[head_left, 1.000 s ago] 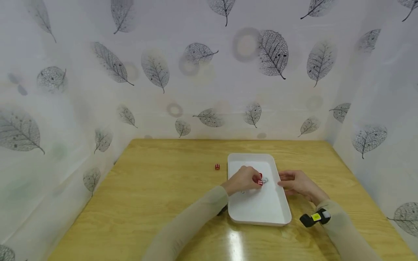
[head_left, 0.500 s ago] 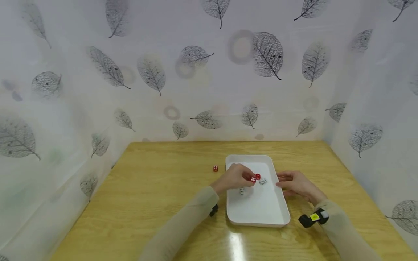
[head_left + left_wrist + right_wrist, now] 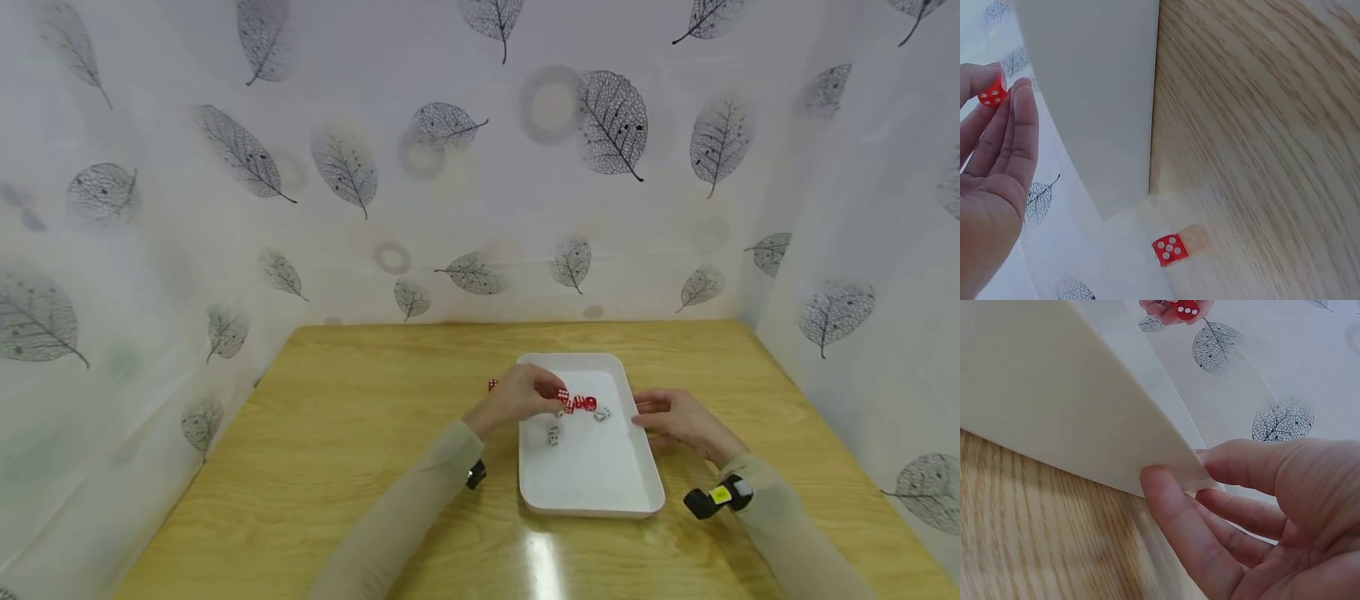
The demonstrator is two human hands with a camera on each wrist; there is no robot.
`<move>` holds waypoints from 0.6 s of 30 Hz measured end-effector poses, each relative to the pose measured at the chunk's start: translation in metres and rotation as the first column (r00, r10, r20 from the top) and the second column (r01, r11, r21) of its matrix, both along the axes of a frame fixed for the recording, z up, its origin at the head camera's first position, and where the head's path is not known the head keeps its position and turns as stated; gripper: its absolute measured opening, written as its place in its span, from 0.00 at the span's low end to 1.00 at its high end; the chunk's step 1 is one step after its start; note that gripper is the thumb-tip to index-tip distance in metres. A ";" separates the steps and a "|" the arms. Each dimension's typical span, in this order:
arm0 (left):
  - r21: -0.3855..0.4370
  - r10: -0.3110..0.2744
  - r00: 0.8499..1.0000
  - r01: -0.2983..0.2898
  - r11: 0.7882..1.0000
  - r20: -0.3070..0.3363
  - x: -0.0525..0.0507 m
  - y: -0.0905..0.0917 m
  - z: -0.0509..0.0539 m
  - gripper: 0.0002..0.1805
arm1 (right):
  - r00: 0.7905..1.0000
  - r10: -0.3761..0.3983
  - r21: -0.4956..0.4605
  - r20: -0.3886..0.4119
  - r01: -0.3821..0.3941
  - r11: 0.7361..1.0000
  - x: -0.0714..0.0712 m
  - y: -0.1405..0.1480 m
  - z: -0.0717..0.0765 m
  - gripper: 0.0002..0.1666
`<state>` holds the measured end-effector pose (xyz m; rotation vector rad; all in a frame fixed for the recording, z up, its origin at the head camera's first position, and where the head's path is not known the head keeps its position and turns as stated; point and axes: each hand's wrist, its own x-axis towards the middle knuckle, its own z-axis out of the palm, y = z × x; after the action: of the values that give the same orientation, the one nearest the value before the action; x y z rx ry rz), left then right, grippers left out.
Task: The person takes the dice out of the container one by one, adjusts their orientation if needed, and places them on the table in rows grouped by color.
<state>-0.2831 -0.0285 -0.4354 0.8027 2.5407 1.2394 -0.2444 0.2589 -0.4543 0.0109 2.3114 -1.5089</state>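
My left hand (image 3: 517,395) is over the left part of the white tray (image 3: 592,492), pinching a red die (image 3: 992,94) between thumb and fingers. Just right of its fingertips, several red dice (image 3: 591,403) form a short row in the tray. White dice (image 3: 602,414) rest beside the row, and more white dice (image 3: 553,436) stand nearer the left wall. Outside the tray, one red die (image 3: 1170,250) sits on the table. My right hand (image 3: 1272,506) grips the tray's right side, one finger against the outer wall and another at the rim.
The wooden table (image 3: 360,433) extends to both sides of the tray and in front of it. Behind it and at both sides hang pale sheets (image 3: 450,200) with a leaf print. Each wrist carries a small black device (image 3: 708,500).
My left hand has moved left across the tray, and more red dice now show to its right. My right hand has stayed at the tray's side.
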 end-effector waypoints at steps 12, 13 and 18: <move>0.023 0.010 0.999 -0.009 1.000 -0.046 -0.006 -0.024 0.002 0.10 | 1.000 0.009 -0.002 -0.005 -0.009 1.000 0.000 0.002 -0.002 0.36; 0.023 0.007 0.999 -0.006 1.000 -0.051 -0.007 -0.026 0.003 0.10 | 1.000 0.010 -0.002 -0.005 -0.010 1.000 0.000 0.002 -0.001 0.35; 0.000 0.009 0.997 -0.009 1.000 -0.081 -0.009 -0.040 0.003 0.09 | 1.000 0.012 0.004 0.000 -0.012 1.000 0.001 0.000 0.001 0.34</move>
<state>-0.2925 -0.0680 -0.4327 0.8594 2.6100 1.2337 -0.2434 0.2590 -0.4530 -0.0019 2.3109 -1.4983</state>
